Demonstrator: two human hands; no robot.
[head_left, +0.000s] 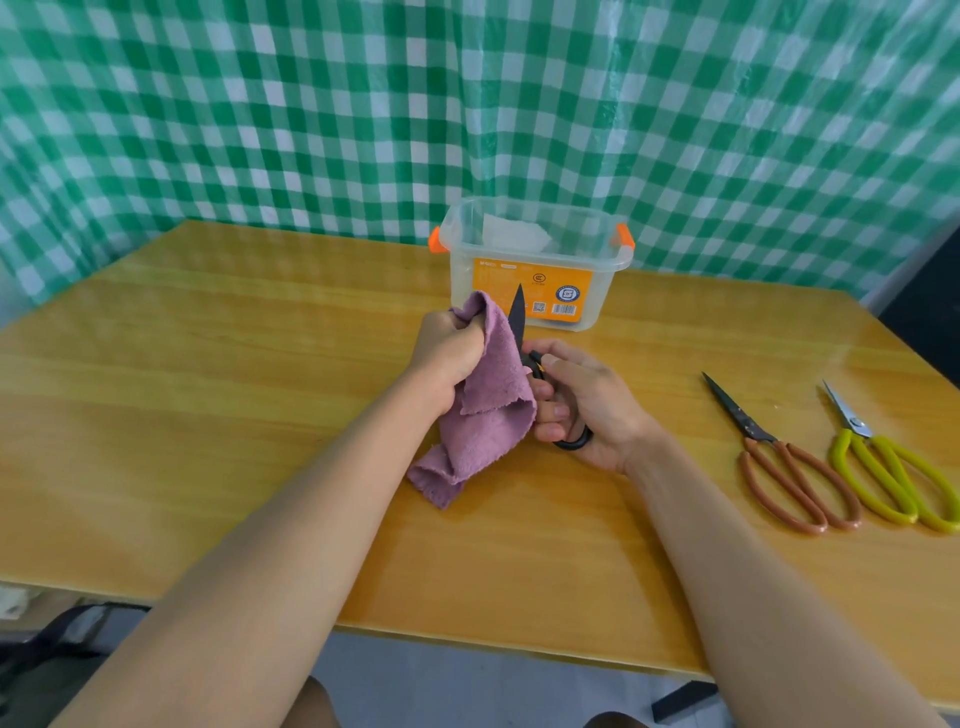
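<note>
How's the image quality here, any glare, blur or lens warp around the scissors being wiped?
Head view: wide-angle warp bows the table and checked curtain; soft glare near the clear box; purple cloth, black scissors, left hand and right hand look sharp, evenly lit, shadows faint.

Dark-bladed scissors (517, 317) with black loop handles and a small yellow mark near the pivot: pointed blade aimed up and away, tip clear above the cloth, handles gripped in the right hand (587, 400). Soft mauve terry cloth (488, 405) with raw edges: bunched at the top in the left hand (447, 353), lying against the blade's left side, hanging in loose folds, lowest corner down on the yellow wooden table (260, 389).
</note>
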